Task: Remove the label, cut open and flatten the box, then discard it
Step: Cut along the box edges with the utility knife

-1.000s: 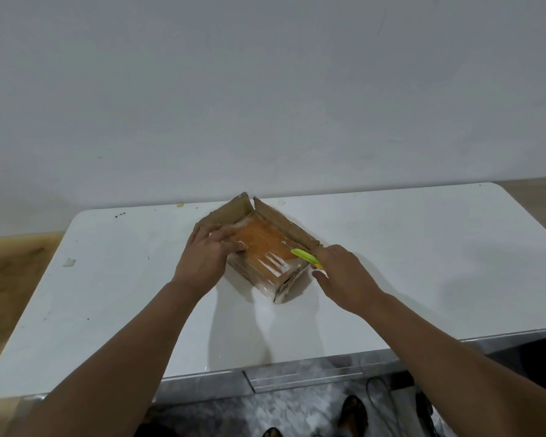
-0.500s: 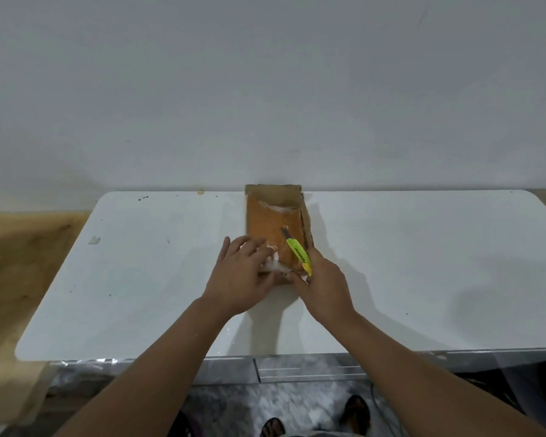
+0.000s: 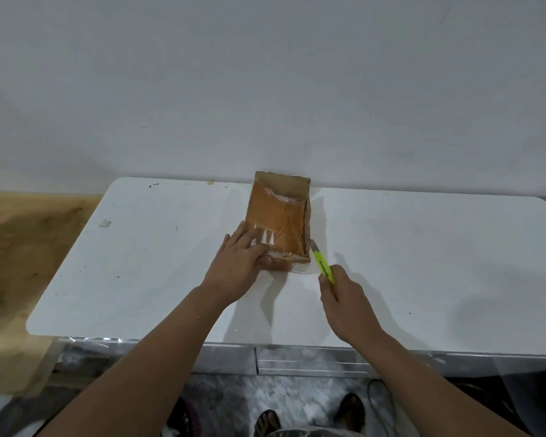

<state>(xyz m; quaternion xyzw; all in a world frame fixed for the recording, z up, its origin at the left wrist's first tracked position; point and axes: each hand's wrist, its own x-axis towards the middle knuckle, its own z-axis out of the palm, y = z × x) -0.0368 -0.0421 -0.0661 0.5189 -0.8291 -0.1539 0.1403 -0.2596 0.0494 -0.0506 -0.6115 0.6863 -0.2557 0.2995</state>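
Note:
A small brown cardboard box (image 3: 281,219), wrapped in glossy clear tape, lies on the white table (image 3: 423,263) with its far flaps standing up. My left hand (image 3: 240,263) holds its near left corner, fingers flat on the top and thumb against the near end. My right hand (image 3: 347,301) grips a yellow-green utility knife (image 3: 322,264). The blade tip touches the box's near right corner.
A small white scrap (image 3: 105,223) lies on the table at the left. The table stands against a pale wall (image 3: 265,89). A wooden surface (image 3: 22,247) lies to the left. Below the front edge are a metal frame and my feet on the floor.
The box was turned from a diagonal to lengthwise away from me. My right hand drew the knife back from the box top to its near right corner.

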